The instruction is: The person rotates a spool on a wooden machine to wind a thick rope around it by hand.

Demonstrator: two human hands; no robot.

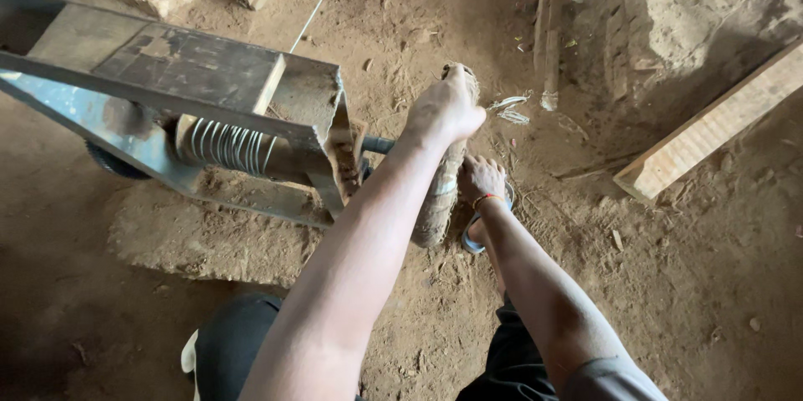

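Both hands grip a mud-caked lever handle [441,192] on a metal press [209,108].

The handle is thick, rough and earth-coloured, standing beside the press's spring. The left hand [446,107] closes around its top; the right hand [480,179] clasps it lower, above the dirt floor [669,284].

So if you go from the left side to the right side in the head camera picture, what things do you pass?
Grey metal frame machine with a coiled spring → left hand gripping a dusty wrapped handle → right hand lower on it → pale wooden plank on the dirt floor.
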